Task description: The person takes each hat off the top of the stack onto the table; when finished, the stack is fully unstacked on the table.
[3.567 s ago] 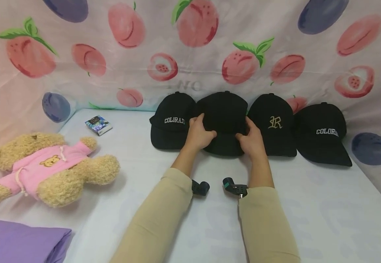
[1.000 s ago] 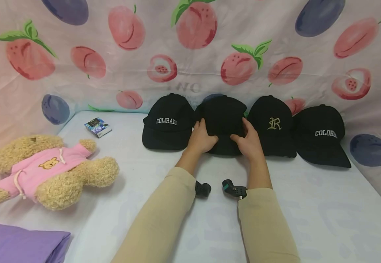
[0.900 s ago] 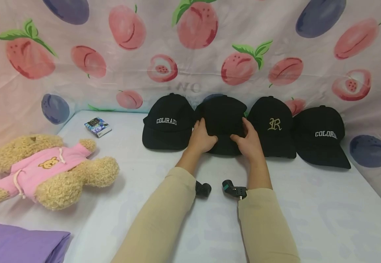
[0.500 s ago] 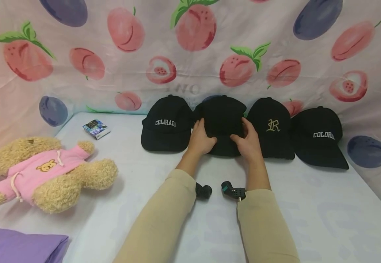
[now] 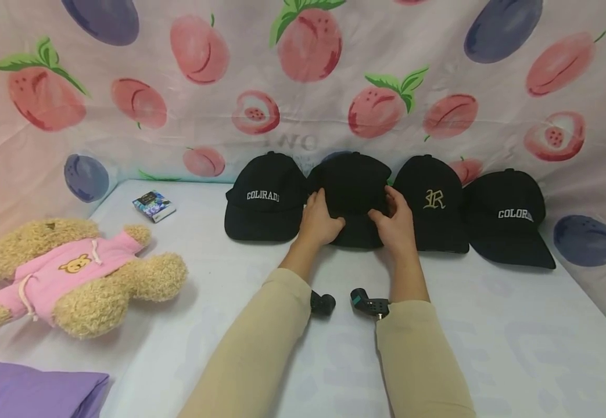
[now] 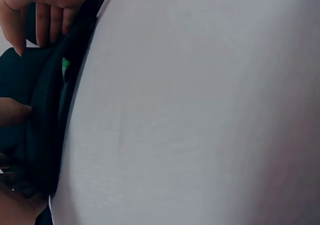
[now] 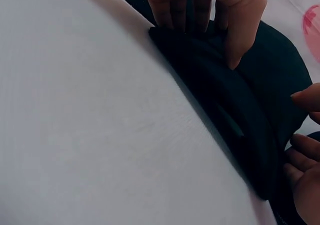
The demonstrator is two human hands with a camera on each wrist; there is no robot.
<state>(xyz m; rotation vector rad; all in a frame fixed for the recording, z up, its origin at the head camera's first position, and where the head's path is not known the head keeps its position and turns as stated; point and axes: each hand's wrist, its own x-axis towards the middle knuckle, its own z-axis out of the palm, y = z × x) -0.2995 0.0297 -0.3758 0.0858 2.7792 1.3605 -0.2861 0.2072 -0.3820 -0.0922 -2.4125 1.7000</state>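
A plain black baseball cap (image 5: 354, 183) faces forward, its brim toward the person. On its left side my left hand (image 5: 319, 222) grips it, thumb on the front near the brim and fingers along the crown's edge. My right hand (image 5: 398, 225) holds the opposite side in the same way, its thumb by the brim seam. Close up in the right wrist view, the dark cap (image 7: 280, 70) shows a curved brim low against the white surface. To its left sits a COLORADO cap (image 5: 265, 217); to its right, a cap with a gold R (image 5: 441, 226).
Another black COLORADO cap (image 5: 512, 241) ends the row at right. At left lie a teddy bear (image 5: 90, 284) in a pink hoodie, a small flowered box (image 5: 154, 205) and a folded purple cloth (image 5: 31, 392). A fruit-print curtain (image 5: 323, 104) hangs behind the white surface (image 5: 517, 337).
Since the earliest frame the left COLORADO cap has shifted left, and its lettering is no longer partly behind my left hand. Over the last second both hands stay almost still on the plain cap.
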